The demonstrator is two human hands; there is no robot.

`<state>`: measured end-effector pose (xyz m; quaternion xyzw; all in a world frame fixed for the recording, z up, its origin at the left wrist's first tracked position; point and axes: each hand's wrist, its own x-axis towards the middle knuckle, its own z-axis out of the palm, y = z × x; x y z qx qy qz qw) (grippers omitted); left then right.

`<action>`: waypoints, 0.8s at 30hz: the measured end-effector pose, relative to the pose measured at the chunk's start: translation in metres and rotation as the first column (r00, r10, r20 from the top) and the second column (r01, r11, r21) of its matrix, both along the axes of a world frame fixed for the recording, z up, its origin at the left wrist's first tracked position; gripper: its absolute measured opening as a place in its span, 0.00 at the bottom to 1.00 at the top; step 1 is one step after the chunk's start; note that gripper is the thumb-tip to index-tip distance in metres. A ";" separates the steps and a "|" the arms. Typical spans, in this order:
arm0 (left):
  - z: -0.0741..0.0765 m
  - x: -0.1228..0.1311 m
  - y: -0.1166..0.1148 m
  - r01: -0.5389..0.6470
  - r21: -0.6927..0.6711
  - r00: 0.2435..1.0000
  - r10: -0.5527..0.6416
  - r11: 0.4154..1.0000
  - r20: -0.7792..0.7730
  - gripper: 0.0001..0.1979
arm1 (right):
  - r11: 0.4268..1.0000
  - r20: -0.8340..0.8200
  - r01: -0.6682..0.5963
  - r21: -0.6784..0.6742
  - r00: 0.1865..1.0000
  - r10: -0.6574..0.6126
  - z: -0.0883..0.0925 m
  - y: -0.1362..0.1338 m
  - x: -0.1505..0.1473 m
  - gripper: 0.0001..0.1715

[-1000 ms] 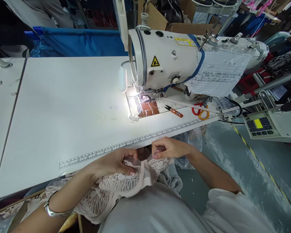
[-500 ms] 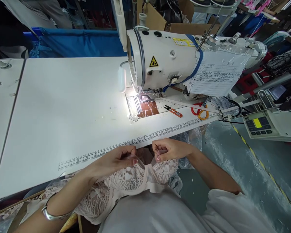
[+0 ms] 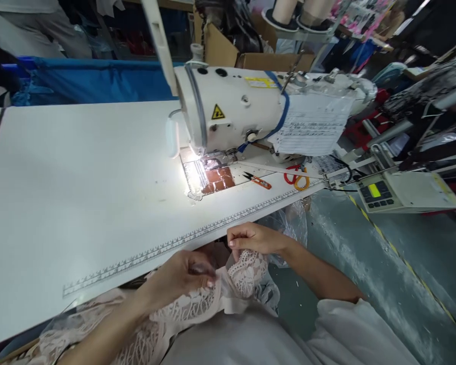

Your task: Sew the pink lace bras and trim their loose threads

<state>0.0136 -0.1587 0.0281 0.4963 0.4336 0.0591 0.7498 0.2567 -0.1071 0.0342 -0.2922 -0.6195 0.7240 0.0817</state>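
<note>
1. The left hand (image 3: 180, 279) is bent, its thumb and fingers pinching the upper edge of the bra (image 3: 246, 271); blur hides exactly how the fingertips meet.
2. The right hand (image 3: 252, 238) is curled, thumb to forefinger, pinching the bra's edge at the cup below it. The two hands are apart, with a short stretch of bra between them.
3. The bra, pale pink lace, hangs below both hands and lies against the person's shirt (image 3: 246, 334). Its middle strip is between the hands, nearer the left thumb. More pale lace spreads under the left forearm.
4. Just beyond both hands runs the table (image 3: 98, 182), with a ruler (image 3: 174, 243) along its near edge.
5. Past the hands, on the table, stands the sewing machine (image 3: 231, 109), its light shining on the needle area.
6. Beyond the right hand lie orange snips (image 3: 257, 180); farther to that hand's right are scissors (image 3: 296, 177) with red and orange handles.
7. A written sheet (image 3: 311, 124) hangs on the machine, beyond and to the right of the right hand.
8. Clear plastic (image 3: 288, 228) shows just beside the right wrist, below the table edge.
9. Well to the right of the right hand is a control box (image 3: 376, 195) with a yellow screen.
</note>
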 end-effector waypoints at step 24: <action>-0.018 0.023 -0.045 -0.280 0.517 0.836 0.470 0.809 -0.284 0.17 | 0.354 0.357 0.056 0.933 -0.054 -0.932 -0.013 0.041 0.151 0.16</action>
